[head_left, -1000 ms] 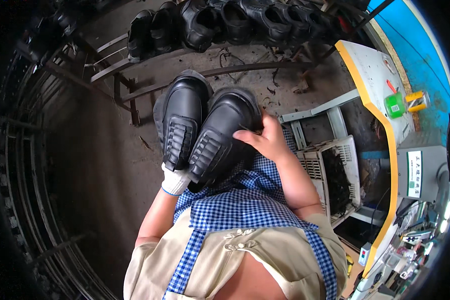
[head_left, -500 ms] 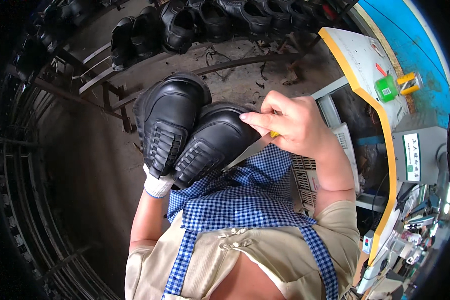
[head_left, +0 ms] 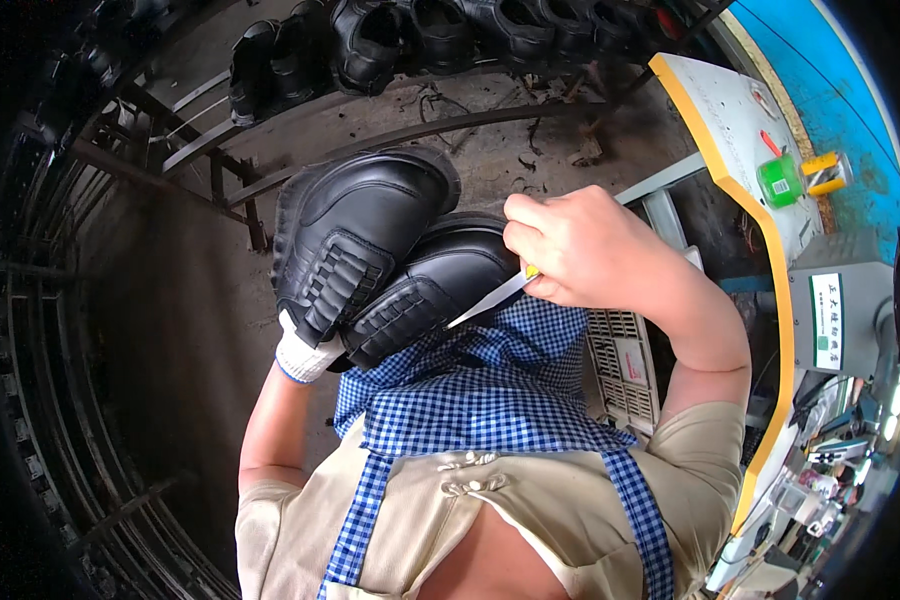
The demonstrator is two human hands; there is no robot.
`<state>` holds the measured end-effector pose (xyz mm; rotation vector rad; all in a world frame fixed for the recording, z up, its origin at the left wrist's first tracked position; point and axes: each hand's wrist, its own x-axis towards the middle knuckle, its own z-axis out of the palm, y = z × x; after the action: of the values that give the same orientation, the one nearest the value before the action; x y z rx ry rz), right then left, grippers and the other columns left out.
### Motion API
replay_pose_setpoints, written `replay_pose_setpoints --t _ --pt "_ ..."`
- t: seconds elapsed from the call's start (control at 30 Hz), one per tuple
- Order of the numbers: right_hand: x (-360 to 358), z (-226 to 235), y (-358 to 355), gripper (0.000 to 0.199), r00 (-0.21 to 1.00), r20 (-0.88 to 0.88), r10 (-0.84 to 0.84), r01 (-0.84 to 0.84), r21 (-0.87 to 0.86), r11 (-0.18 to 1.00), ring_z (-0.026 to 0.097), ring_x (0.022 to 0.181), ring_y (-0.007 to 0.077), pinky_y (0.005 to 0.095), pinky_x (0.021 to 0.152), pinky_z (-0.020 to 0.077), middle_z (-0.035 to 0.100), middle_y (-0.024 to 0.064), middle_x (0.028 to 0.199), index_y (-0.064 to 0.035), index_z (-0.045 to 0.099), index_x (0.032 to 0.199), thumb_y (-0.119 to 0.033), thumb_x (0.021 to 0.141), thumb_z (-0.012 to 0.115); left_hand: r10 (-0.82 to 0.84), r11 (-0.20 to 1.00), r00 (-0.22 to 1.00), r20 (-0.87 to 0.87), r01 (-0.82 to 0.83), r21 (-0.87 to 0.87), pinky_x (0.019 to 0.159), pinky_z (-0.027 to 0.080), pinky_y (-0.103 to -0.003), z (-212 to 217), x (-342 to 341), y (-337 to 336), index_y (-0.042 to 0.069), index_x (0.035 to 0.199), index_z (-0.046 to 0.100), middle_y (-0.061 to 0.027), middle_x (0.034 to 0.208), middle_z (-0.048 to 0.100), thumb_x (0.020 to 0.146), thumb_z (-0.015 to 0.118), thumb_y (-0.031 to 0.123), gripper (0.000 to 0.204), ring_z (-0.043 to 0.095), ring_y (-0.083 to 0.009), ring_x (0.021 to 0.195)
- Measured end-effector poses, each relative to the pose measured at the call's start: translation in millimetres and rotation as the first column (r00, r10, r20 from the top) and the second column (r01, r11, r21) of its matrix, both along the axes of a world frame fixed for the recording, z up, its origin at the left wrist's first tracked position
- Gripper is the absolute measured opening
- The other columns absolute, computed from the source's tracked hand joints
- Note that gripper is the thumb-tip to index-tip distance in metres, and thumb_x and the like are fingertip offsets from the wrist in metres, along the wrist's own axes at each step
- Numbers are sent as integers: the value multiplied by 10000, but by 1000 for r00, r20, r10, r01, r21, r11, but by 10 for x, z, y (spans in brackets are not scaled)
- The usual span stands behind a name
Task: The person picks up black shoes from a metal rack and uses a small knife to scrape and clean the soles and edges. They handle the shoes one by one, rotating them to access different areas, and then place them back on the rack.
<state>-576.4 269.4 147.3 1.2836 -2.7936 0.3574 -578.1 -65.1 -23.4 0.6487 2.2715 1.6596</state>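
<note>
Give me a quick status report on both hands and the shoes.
Left hand, gloved, under two black shoes, holding them. Right hand grips a thin blade at the right-hand shoe. Nothing between blade and shoe.

Left hand (head_left: 305, 352), white glove: under two black shoes (head_left: 370, 255), holding them | right hand (head_left: 580, 250): gripping thin blade (head_left: 490, 300), tip at nearer shoe | rack of shoes (head_left: 420, 35) beyond

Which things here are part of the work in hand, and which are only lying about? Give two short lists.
In use:
- pair of black shoes, carried by the gloved left hand
- thin blade, gripped in the bare right hand, its tip at the nearer shoe

Lying about:
- row of black shoes on the rack
- green button box
- white vented unit
</note>
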Motion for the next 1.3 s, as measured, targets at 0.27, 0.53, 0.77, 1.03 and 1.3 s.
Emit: replay_pose_setpoints --t 0.27,0.53,0.77,1.03,1.3 --pt "-156 -573 312 116 803 558 209 295 -677 674 466 649 79 239 550 360 460 -12 744 -58 512 735 -48 713 625 -104 959 788 -607 -83 -272 1041 450 -404 173 37 -52 87 1254 626 -115 1276 614 818 717 107 445 589 -288 1187" --pt "-198 -369 36 230 981 108 -162 192 -674 713 673 747 130 277 583 544 645 48 806 -70 706 953 19 746 754 -61 965 938 -341 -32 -259 1054 432 -413 206 122 -96 92 1256 628 -116 1290 608 801 735 137 470 577 -297 1201" --pt "-316 -258 -141 278 983 -181 -35 -42 -404 914 652 611 143 248 505 513 628 20 783 -70 729 926 -6 660 780 -175 946 921 -347 60 -319 1062 414 -448 308 114 3 100 1244 641 -118 1289 607 788 740 196 476 554 -308 1228" --pt "-227 67 -244 243 984 -166 66 -82 -89 993 605 621 178 320 527 484 493 30 755 -71 549 776 -65 610 727 -229 973 973 8 229 12 1124 369 -360 451 107 6 72 1449 388 -101 1448 459 1021 392 97 429 461 -228 1319" --pt "-258 -138 -247 254 992 -107 73 -91 -172 981 621 606 196 329 494 476 513 54 763 -79 522 725 -153 638 749 -221 929 919 326 97 356 1137 335 -373 305 115 40 111 1444 423 -97 1461 451 959 563 136 505 435 -228 1345"
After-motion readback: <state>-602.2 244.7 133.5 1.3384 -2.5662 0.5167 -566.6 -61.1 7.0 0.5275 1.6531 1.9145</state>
